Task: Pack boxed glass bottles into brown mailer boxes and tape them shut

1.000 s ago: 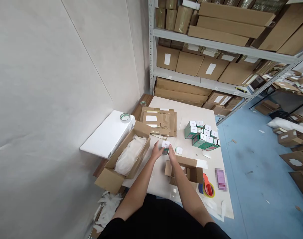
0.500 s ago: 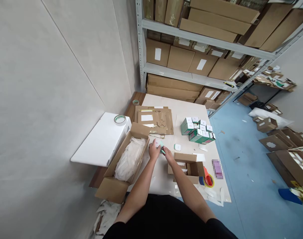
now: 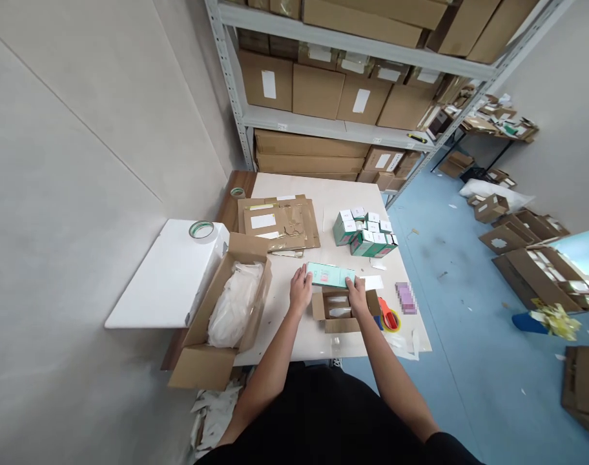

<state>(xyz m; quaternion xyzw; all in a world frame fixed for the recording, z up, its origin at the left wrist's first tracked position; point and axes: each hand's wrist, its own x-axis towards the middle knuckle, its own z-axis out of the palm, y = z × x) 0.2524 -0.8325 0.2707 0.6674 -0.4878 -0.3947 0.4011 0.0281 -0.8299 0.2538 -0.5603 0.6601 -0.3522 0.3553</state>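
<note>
A long pale-green box (image 3: 329, 274) with a pink mark lies level between my two hands, above the far edge of an open cardboard carton (image 3: 343, 325). My left hand (image 3: 301, 289) grips its left end, and my right hand (image 3: 357, 296) closes on its right end. White items show inside the carton, partly hidden by my right hand. Farther back on the table stands a group of green and white boxes (image 3: 367, 234). A red tape dispenser (image 3: 387, 314) with a yellow roll sits just right of the carton.
Left of my arms, a long open carton (image 3: 258, 329) holds white plastic wrapping (image 3: 235, 303). Flattened cardboard (image 3: 294, 223) lies at the table's back left. A tape roll (image 3: 201, 229) rests on a white box (image 3: 163, 271). Shelving (image 3: 318, 119) full of cartons stands behind.
The green box has turned from end-on to lengthwise and moved right, over the small carton. My hands have spread apart to its two ends. The camera view has shifted to the right.
</note>
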